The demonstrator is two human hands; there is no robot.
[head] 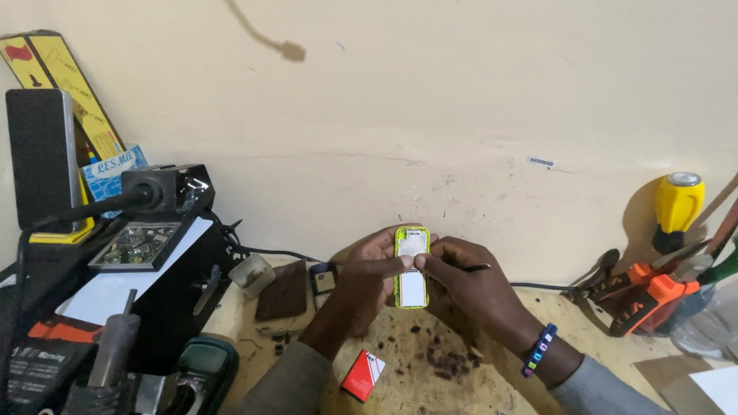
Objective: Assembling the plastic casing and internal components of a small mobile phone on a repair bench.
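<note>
- Two hands meeting over a small phone frame (411, 269) with a yellow-green rim, held upright above the stained workbench (430, 361).
- Left hand (367, 280) wrapped round the frame's left edge, index finger across its front.
- Right hand (461, 278) pinching the right edge, gripping a thin dark tool (470, 268).
- Small red box (363, 376) lying below, well apart.

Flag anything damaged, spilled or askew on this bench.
The yellow-green phone frame held between left hand and right hand is stripped open, white inner panels bare. Dark crumbs are scattered over the worn wooden benchtop beneath. A small red box lies tilted.
</note>
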